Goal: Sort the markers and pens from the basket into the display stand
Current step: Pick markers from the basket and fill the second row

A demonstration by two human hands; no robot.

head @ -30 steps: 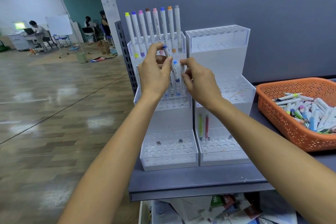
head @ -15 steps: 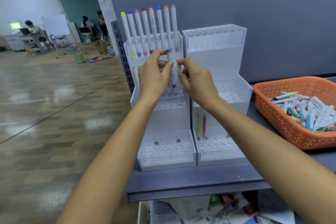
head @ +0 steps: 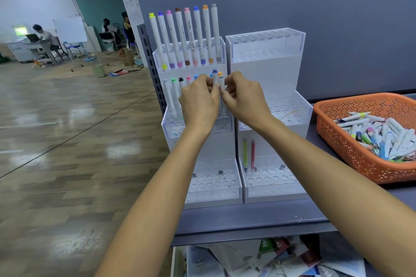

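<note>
Grey partition panel [head: 349, 29] upright behind everything. Grey shelf surface [head: 247, 220] runs below it.

Two stepped white-and-clear acrylic display stands sit side by side on the shelf, touching. We call them the left stand [head: 221, 148] and the right stand [head: 265, 74]. Each has three tiers of round holes.

Orange perforated plastic basket [head: 351, 148] is on the shelf just right of the right stand. It holds a loose heap of white-barrelled markers and pens [head: 387, 135] with mixed cap colours.

Left hand [head: 198, 103] and right hand [head: 245, 99] meet in front of the left stand's middle tier. The fingers of both are curled, their tips pinching the same barrel.

Top tier, left stand: a row of eight upright white markers [head: 189, 36], caps yellow through grey. Middle tier: a second row of upright markers [head: 174, 92], partly hidden by the hands.

Held item: a white marker with a dark blue cap [head: 215, 75], upright near the right end of that middle row, cap standing above its neighbours. We cannot tell whether its lower end sits in a hole.

Bottom tier, right stand: one green pen [head: 245, 153] and one red pen [head: 253, 153], upright, side by side.
</note>
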